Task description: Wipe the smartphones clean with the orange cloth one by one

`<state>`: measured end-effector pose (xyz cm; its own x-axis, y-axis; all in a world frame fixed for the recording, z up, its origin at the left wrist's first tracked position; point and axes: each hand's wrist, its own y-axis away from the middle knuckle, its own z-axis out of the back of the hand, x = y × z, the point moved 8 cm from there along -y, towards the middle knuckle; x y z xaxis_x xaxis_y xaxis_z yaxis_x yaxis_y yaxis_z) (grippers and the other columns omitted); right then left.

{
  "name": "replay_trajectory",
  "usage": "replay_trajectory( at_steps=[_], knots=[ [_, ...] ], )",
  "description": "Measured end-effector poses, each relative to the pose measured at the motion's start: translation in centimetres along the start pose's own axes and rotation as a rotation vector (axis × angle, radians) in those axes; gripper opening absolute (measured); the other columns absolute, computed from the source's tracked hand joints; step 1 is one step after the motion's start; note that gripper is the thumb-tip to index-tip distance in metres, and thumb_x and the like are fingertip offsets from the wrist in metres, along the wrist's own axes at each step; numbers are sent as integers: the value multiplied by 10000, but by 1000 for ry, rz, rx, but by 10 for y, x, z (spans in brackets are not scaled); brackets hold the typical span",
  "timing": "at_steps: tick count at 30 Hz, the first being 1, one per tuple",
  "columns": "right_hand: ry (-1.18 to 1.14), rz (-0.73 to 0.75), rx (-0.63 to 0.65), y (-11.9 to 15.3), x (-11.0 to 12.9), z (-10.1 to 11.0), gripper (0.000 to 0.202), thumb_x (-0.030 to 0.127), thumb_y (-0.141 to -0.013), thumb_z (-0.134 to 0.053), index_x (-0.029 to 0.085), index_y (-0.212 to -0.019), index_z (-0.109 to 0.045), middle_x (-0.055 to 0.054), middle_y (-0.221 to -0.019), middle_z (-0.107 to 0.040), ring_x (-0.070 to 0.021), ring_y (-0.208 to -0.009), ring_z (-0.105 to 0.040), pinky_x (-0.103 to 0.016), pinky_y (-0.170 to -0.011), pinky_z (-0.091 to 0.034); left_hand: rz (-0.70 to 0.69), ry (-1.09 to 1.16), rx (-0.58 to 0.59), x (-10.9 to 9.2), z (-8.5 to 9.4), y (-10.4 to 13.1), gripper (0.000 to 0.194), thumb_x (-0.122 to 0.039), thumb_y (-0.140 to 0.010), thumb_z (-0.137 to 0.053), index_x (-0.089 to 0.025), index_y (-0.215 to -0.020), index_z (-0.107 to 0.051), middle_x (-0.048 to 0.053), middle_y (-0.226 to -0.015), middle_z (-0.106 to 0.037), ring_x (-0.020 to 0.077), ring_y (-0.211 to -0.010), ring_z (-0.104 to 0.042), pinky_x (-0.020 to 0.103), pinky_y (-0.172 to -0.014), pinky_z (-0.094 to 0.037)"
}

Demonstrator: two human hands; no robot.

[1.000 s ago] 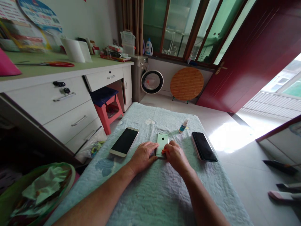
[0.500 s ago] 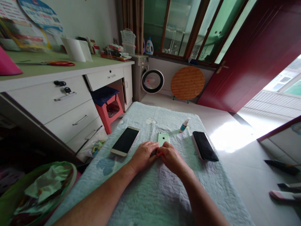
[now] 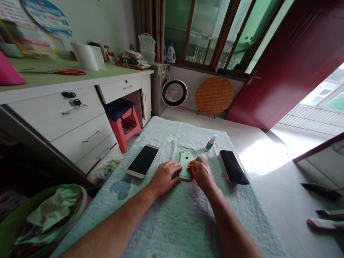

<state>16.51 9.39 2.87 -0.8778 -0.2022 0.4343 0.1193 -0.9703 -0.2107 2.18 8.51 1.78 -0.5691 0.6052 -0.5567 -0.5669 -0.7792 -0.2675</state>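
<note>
A pale smartphone (image 3: 186, 168) with a dark apple logo lies back side up on the quilted cover. My left hand (image 3: 166, 175) lies flat at its left, fingers stretched, with fingertips and thumb touching the left edge and lower corner. Pinched in my right hand (image 3: 201, 171) is a small orange cloth (image 3: 189, 166), pressed on the phone's back near its right edge; most of it is hidden by the fingers. To the left lies a gold-framed phone (image 3: 143, 161), screen up. A dark phone in a case (image 3: 234, 167) lies to the right, and a small spray bottle (image 3: 210, 143) stands behind.
The light blue quilted cover (image 3: 166, 222) drapes the table. At left are a white drawer desk (image 3: 72, 118), a red stool (image 3: 120, 129) and a lined waste bin (image 3: 83, 200). Beyond stand a washing machine (image 3: 159, 82) and a round wooden tabletop (image 3: 214, 95).
My right hand has moved right and slightly up with the orange cloth, uncovering the phone's lower back. My left hand has stayed in place.
</note>
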Motion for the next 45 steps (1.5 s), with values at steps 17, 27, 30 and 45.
replay_trajectory(
  at_steps=[17, 27, 30, 45],
  knots=[
    [-83, 279, 120, 15, 49, -5, 175, 124, -858, -525, 194, -827, -683, -38, -898, -632, -162, -856, -507, -281, -823, -382, 20, -8, -51, 2, 0, 0, 575, -480, -844, -611, -187, -1321, -480, 113, -1309, -575, 264, -1208, -522, 413, -1043, -381],
    [59, 46, -44, -10, -6, -9, 275, 211, -922, -455, 221, -1102, -663, -54, -1246, -596, -220, -1061, -463, -362, -930, -350, 13, -70, -4, -1, -2, 0, 466, -444, -834, -637, -204, -1230, -589, 103, -1313, -580, 287, -1209, -512, 449, -1044, -373],
    [63, 36, -60, -12, -10, -8, 266, 228, -925, -461, 217, -1106, -656, -52, -1269, -582, -213, -1070, -473, -357, -937, -351, 20, -68, -14, -1, -1, 0, 461, -425, -828, -649, -205, -1228, -592, 96, -1306, -587, 281, -1205, -514, 439, -1042, -375],
    [-86, 186, 282, 17, 30, 2, 222, 73, -795, -524, 184, -713, -698, -11, -796, -608, -109, -737, -553, -216, -710, -384, 45, -72, 1, 0, -1, -1, 490, -509, -821, -635, -200, -1201, -610, 99, -1298, -597, 288, -1210, -517, 451, -1037, -381]
  ],
)
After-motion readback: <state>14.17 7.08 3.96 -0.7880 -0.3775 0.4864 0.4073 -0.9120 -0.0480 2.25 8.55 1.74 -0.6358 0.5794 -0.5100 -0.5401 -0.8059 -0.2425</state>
